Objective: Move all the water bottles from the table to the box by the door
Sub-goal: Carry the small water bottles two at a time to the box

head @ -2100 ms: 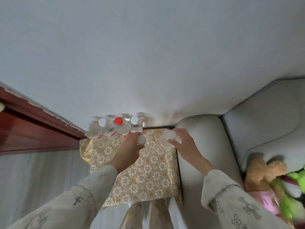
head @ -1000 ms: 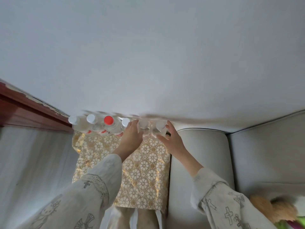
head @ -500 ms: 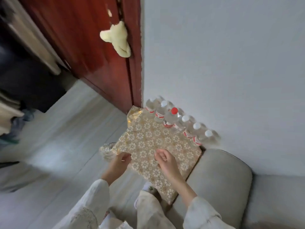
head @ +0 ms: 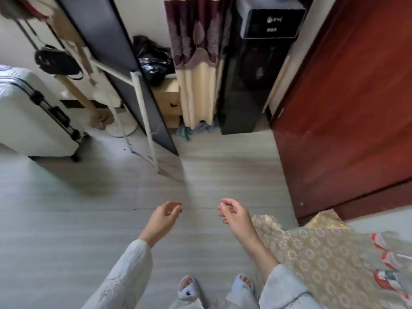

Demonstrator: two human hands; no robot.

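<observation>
Both hands hover over the grey floor holding nothing. My left hand (head: pixel 165 216) and my right hand (head: pixel 234 216) have loosely curled, parted fingers. The table with its gold flower-patterned cloth (head: pixel 316 253) lies at the lower right, just right of my right forearm. Several clear water bottles (head: pixel 389 259) with red and white labels show as a blur at the table's right edge. A brown cardboard box (head: pixel 168 101) stands at the back, between a leaning dark panel and a curtain, with a black plastic bag (head: pixel 153 59) on top.
A red wooden door (head: pixel 347 112) fills the right side. A tall black speaker (head: pixel 249 70) stands left of it. A dark panel on a white frame (head: pixel 142 103) leans in the middle. A white suitcase (head: pixel 29 114) is at the left. My slippered feet (head: pixel 214 286) are below.
The view has swung left from the table to the room and floor. Both hands have come off the table and now hang empty over the floor; the bottles stay on the table.
</observation>
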